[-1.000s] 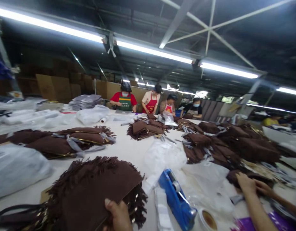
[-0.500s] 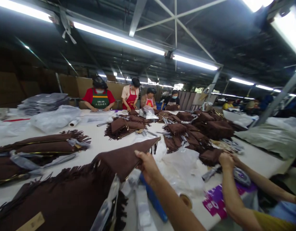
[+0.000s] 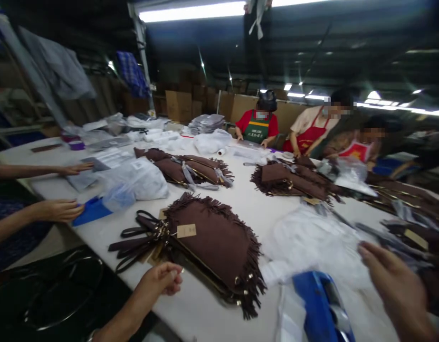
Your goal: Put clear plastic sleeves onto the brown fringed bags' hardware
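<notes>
In the head view, the stack of dark brown, fringed, suede-like flat bags (image 3: 212,237) lies on the white worktable (image 3: 191,316), between the person's hands and touched by neither. Half a second ago a hand was gripping a corner of a brown bag and lifting it; now that hold is gone, the top bag lies flat, and the camera has swung leftward. This leaves the stack released and resting on its own, its thin dark straps (image 3: 128,245) splayed to the left and a small tan card tag (image 3: 186,230) showing on top. The left hand (image 3: 162,281) is just beside the stack's near edge, fingers curled in to meet the thumb; whether something tiny is pinched there I cannot tell. The right hand (image 3: 397,280) is well apart at the far right, blurred, its fingers extended and no thing visible in them, near the blue tape dispenser (image 3: 314,294) and the crumpled translucent white plastic (image 3: 301,237). At the left edge, a co-worker's hand (image 3: 57,210) is at a flat blue sheet (image 3: 94,212).
</notes>
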Demonstrator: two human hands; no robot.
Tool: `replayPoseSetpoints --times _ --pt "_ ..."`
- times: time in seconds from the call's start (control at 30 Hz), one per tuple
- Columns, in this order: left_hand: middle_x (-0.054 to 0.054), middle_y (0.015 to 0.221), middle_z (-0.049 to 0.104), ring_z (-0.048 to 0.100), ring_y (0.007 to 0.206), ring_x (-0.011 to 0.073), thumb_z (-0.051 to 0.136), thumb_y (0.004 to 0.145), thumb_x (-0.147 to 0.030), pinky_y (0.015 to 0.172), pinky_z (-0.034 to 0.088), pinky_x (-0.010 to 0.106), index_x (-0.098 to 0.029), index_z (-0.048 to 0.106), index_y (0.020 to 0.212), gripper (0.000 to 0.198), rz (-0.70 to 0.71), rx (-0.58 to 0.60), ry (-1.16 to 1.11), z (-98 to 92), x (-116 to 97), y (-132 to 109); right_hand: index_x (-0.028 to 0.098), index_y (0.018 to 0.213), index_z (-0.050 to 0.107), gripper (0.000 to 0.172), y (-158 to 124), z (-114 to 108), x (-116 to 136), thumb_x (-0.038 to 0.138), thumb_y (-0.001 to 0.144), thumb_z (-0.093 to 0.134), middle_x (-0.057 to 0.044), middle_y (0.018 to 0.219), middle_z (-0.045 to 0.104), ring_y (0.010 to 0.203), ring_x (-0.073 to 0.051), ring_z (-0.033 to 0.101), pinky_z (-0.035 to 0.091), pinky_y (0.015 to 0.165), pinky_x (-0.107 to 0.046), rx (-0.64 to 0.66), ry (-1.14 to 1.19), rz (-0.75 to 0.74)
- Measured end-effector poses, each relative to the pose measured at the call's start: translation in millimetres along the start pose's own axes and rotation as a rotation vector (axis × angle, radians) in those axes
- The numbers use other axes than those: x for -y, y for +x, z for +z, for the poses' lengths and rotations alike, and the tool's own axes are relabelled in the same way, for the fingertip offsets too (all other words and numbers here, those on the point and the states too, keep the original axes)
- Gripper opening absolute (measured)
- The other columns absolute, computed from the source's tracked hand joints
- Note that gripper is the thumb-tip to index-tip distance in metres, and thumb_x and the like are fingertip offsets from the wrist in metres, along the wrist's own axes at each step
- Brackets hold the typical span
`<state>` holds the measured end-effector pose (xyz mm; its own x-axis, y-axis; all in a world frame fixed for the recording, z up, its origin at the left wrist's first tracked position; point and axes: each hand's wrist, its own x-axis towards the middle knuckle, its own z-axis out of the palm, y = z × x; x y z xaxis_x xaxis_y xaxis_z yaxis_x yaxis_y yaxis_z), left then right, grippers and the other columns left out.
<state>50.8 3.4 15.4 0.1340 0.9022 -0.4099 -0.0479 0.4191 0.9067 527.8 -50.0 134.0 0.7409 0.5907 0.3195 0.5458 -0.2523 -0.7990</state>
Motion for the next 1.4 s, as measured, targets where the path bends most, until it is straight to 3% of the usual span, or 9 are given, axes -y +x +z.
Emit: replayPoseSetpoints --times 0.13,0.27,0.4,0.57,0.73,0.87,1.07,1.3,1.4 --pt "0.009 0.094 0.068 0.065 0.085 0.0234 0.061 0.08 -0.038 0.08 0.051 0.035 -0.017 0.065 0.1 0.03 0.374 -0.251 0.319 -29.5 -22.7 21.0 0.029 0.106 0.069 0.036 -100.0 97.8 10.8 0.05 0.078 0.06 -0.007 0.107 0.07 0.093 -0.029 0.065 0.049 0.08 -0.042 0.514 0.031 -0.257" --pt "0.01 0.132 0.052 0.047 0.123 0.0267 0.055 0.084 -0.026 0.106 0.035 0.043 -0.021 0.053 0.126 0.042 0.703 -0.328 0.776 -40.7 -33.6 43.4 0.022 0.121 0.06 0.042 -199.0 175.7 60.7 0.038 0.082 0.063 -0.012 0.127 0.06 0.114 -0.031 0.056 0.045 0.093 -0.044 0.637 -0.122 -0.723" --pt "0.012 0.13 0.051 0.045 0.124 0.0277 0.059 0.082 -0.021 0.105 0.036 0.043 -0.02 0.047 0.132 0.051 0.762 -0.279 0.961 -44.3 -37.5 63.9 0.015 0.114 0.061 0.031 -222.4 208.2 77.4 0.011 0.084 0.056 -0.017 0.121 0.062 0.109 -0.032 0.057 0.047 0.087 -0.044 0.566 -0.449 -0.932" --pt "0.014 0.109 0.062 0.055 0.106 0.0295 0.056 0.084 -0.019 0.095 0.042 0.043 -0.014 0.056 0.12 0.036 0.726 -0.194 1.089 -46.8 -66.4 63.3 0.017 0.102 0.062 0.028 -205.0 204.3 86.3 0.001 0.084 0.048 -0.012 0.097 0.067 0.088 -0.025 0.063 0.049 0.076 -0.035 0.569 -0.513 -1.024" --pt "0.013 0.103 0.061 0.054 0.1 0.0299 0.053 0.088 -0.028 0.091 0.042 0.047 -0.015 0.056 0.115 0.03 0.867 -0.198 1.188 -41.1 -97.0 8.0 0.017 0.115 0.055 0.026 -190.2 169.5 77.7 0.019 0.095 0.04 -0.011 0.106 0.065 0.096 -0.023 0.062 0.048 0.084 -0.035 0.435 -0.302 -1.133" --pt "0.01 0.112 0.059 0.053 0.108 0.0286 0.061 0.085 -0.043 0.095 0.042 0.046 -0.021 0.053 0.119 0.041 0.847 -0.135 1.019 -46.6 -71.9 -23.8 0.02 0.111 0.055 0.026 -194.7 156.8 48.4 0.026 0.098 0.034 -0.008 0.101 0.066 0.091 -0.019 0.063 0.05 0.076 -0.03 0.461 -0.251 -1.101" --pt "0.008 0.117 0.058 0.057 0.109 0.0214 0.043 0.096 -0.037 0.094 0.047 0.037 -0.022 0.049 0.124 0.032 0.608 -0.243 0.631 -66.1 -13.3 -11.3 0.023 0.098 0.058 0.02 -209.8 172.7 35.1 0.031 0.097 0.039 -0.007 0.098 0.063 0.088 -0.022 0.061 0.05 0.073 -0.034 0.6 -0.329 -1.034" --pt "0.009 0.133 0.048 0.042 0.126 0.0259 0.056 0.089 -0.028 0.107 0.036 0.044 -0.024 0.052 0.123 0.034 0.877 -0.047 1.032 -47.4 -17.3 -9.8 0.022 0.102 0.056 0.02 -208.7 172.8 38.6 0.027 0.098 0.037 -0.008 0.096 0.062 0.088 -0.023 0.059 0.048 0.074 -0.035 0.603 -0.326 -1.025" --pt "0.011 0.13 0.05 0.045 0.122 0.0267 0.059 0.086 -0.02 0.104 0.038 0.045 -0.02 0.054 0.113 0.028 0.843 -0.034 1.189 -56.6 -1.7 -7.1 0.022 0.101 0.055 0.019 -211.2 171.2 37.5 0.029 0.097 0.038 -0.007 0.094 0.062 0.086 -0.022 0.059 0.047 0.074 -0.035 0.592 -0.304 -0.991"
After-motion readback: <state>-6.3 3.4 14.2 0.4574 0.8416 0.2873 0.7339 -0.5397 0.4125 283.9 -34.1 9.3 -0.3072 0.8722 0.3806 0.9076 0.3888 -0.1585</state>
